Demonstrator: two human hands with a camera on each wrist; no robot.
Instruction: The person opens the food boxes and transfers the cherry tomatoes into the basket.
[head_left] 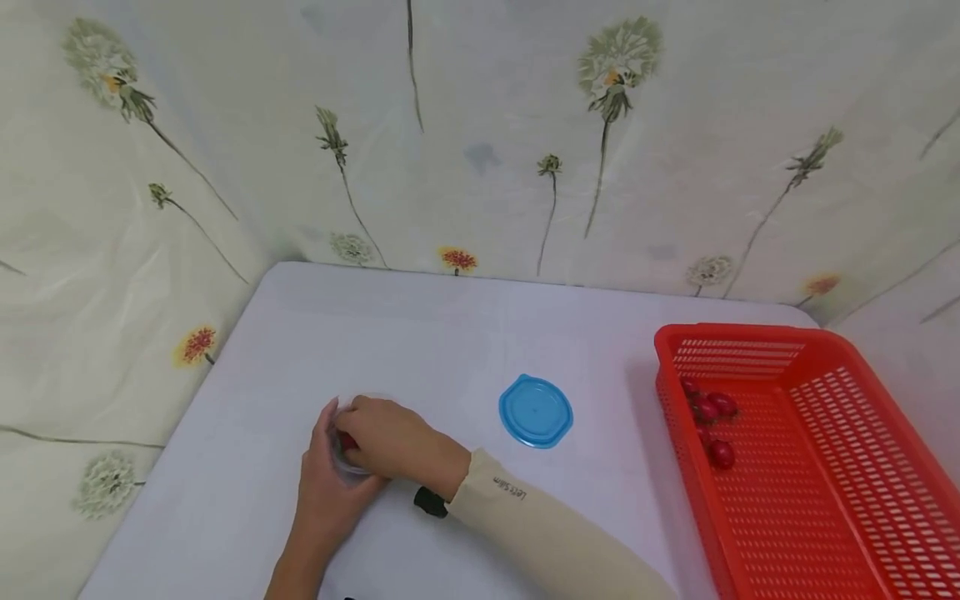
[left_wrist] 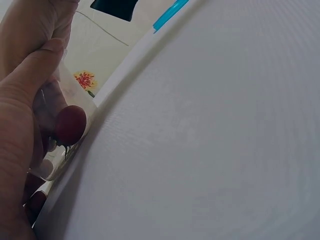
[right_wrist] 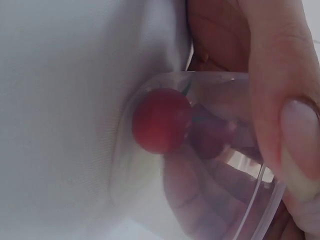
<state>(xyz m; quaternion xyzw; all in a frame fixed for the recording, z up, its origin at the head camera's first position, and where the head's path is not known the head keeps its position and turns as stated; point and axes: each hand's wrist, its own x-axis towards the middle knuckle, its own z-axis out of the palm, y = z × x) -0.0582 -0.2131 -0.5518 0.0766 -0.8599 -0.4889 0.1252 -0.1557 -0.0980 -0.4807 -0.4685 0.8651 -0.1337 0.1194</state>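
Note:
My left hand [head_left: 327,492] grips a clear plastic cup [head_left: 347,471] on the white table, its fingers around the far side and its thumb along the near side. Over the cup's mouth, my right hand [head_left: 393,433] reaches down with curled fingers inside. Through the clear wall in the right wrist view, a fingertip meets a red cherry tomato [right_wrist: 161,122], and a second cherry tomato [right_wrist: 212,132] sits beside it. The left wrist view shows a cherry tomato [left_wrist: 70,125] with its green stem end near the cup's wall. The right thumb is hidden.
A blue plastic lid [head_left: 536,411] lies flat on the table, right of the cup. At the right stands a red slotted basket [head_left: 795,483] with several cherry tomatoes [head_left: 722,454] along its left side. A dandelion-patterned cloth [head_left: 480,150] hangs behind the table.

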